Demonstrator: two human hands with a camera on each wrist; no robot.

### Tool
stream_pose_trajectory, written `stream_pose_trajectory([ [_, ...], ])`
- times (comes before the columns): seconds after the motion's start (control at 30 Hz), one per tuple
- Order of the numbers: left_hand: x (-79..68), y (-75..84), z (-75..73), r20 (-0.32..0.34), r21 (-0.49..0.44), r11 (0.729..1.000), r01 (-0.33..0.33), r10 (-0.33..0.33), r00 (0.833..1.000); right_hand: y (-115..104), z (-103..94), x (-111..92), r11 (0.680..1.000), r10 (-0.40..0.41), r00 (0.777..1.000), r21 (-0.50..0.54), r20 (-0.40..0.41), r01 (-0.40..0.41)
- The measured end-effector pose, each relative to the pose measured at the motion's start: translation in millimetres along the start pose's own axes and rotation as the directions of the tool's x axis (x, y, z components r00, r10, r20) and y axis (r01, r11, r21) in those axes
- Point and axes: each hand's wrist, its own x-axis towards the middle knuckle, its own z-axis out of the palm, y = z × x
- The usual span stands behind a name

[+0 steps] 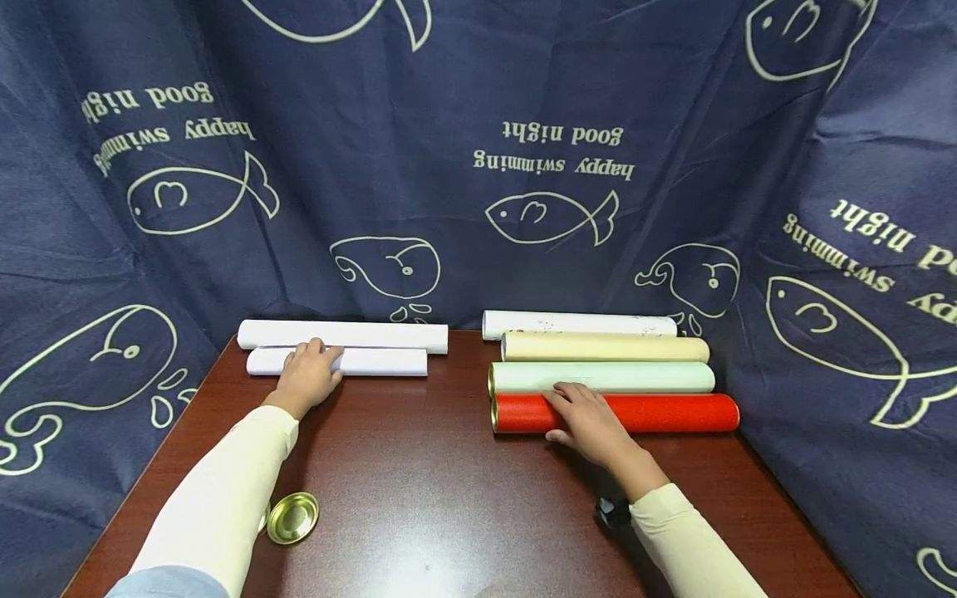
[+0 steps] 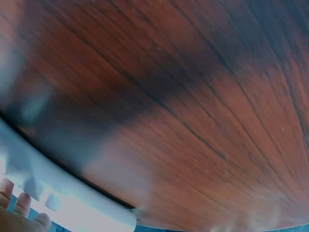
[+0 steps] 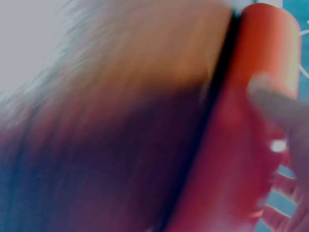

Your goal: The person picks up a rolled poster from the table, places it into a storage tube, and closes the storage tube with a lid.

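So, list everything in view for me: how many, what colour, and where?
rolls: two, white, far left
tubes: three; white, cream, pale green; far right
red tube: one, red, right, nearest
lids: two, gold, near left, one mostly hidden
dark item: one, black, near right, unclear
table: one, red-brown, beneath
curtain: one, navy with pale fish, behind
sleeves: two, pale, lower left and right
left hand: one, bare, on nearer roll
right hand: one, bare, on red tube

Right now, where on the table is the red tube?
In the head view, the red tube lies on the right side of the table, in front of the pale green tube, and the right hand touches it.
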Motion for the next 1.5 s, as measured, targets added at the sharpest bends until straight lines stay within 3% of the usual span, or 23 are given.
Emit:
stream_pose_trajectory([
  [0.17,3.0,-0.5,-3.3,-0.012,-0.021,1.0,0.003,-0.003,1.0,11,-19.5,18,0.981,0.053,0.998,0.187,0.04,-0.059],
  [0.4,1.9,1.0,-3.8,-0.069,0.048,0.998,-0.046,0.05,0.996,53,-34.4,39,0.929,0.11,0.993,0.349,0.048,-0.12],
  [0.63,-11.8,1.5,5.8,-0.109,0.036,0.994,-0.108,0.111,0.988,89,-27.7,40,0.908,0.186,0.973,0.355,0.135,-0.223],
  [0.73,-17.2,-1.1,3.6,-0.136,0.051,0.992,-0.116,0.122,0.983,98,-26.5,49,0.9,0.195,0.972,0.371,0.133,-0.231],
  [0.9,-22.3,0.4,-1.1,-0.118,0.046,0.983,-0.175,0.179,0.977,110,-21.6,60,0.89,0.242,0.962,0.366,0.124,-0.271],
  [1.03,-28.2,6.9,-2.8,-0.109,-0.031,0.978,-0.206,0.201,0.973,111,-13.5,69,0.892,0.223,0.961,0.363,0.162,-0.268],
  [1.2,-40.2,15.4,-6.0,-0.134,-0.119,0.954,-0.276,0.26,0.956,107,-2.8,80,0.907,0.189,0.963,0.341,0.191,-0.246],
  [1.33,-47.6,18.4,-7.6,-0.154,-0.113,0.944,-0.311,0.292,0.944,105,0.9,86,0.905,0.192,0.958,0.338,0.213,-0.257],
  [1.5,-54.0,21.6,-10.9,-0.145,-0.128,0.945,-0.302,0.284,0.948,107,2.8,92,0.905,0.187,0.955,0.338,0.228,-0.258],
])
